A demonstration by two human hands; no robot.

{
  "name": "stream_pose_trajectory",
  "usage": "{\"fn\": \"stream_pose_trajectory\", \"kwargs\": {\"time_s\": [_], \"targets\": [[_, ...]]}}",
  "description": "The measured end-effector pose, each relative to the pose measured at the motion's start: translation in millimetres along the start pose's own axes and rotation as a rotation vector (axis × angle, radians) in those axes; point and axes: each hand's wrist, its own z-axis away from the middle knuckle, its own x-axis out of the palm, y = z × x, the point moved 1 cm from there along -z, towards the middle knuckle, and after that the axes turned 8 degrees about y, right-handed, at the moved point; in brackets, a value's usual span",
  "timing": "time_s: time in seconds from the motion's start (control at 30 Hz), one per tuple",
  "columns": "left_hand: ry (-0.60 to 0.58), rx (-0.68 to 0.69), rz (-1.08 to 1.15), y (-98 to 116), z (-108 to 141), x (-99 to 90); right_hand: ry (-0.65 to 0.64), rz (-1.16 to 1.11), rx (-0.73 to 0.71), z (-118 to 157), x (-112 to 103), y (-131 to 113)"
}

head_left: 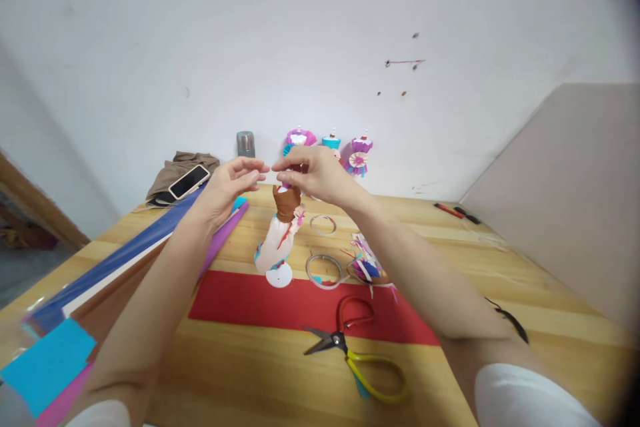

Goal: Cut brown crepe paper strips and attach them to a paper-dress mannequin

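A paper doll is right below my hands, with a brown wrapped top, a pale body, a pink rosette at its side and blue and red trim. It leans a little. A white disc shows at its foot; I cannot tell whether it is joined on. My right hand is curled just above the doll, thumb and forefinger close together at its purple tip; anything thin between them is too small to make out. Facing it, almost fingertip to fingertip, my left hand has its fingers stretched and its thumb slightly apart.
Red-and-yellow scissors lie partly over a red paper strip. Wire coils and paper scraps are behind. Several similar decorated figures stand by the wall. Coloured sheets, a phone and brown cloth lie left.
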Motion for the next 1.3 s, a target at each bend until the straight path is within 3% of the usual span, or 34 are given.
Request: {"fn": "stream_pose_trajectory", "kwargs": {"time_s": [0.27, 0.53, 0.7, 1.07, 1.3], "targets": [[-0.006, -0.124, -0.168, -23.7, 2.5, -10.1, -0.004, -0.018, 0.116, -13.6, -1.8, 12.0], [0.009, -0.049, -0.252, -21.0, 4.9, 0.6, 0.026, -0.006, 0.160, -15.3, -4.3, 23.5], [-0.080, -0.014, -0.210, -26.7, -5.3, 7.4, 0.047, -0.091, 0.215, -11.6, -7.3, 26.2], [-0.304, -0.149, -0.234, -34.9, -8.2, 11.3, 0.089, -0.050, 0.251, -8.8, -13.5, 37.1], [-0.420, -0.075, -0.194, -35.2, -14.6, 22.7, 0.079, -0.032, 0.191, -4.5, -16.1, 37.4]]}}
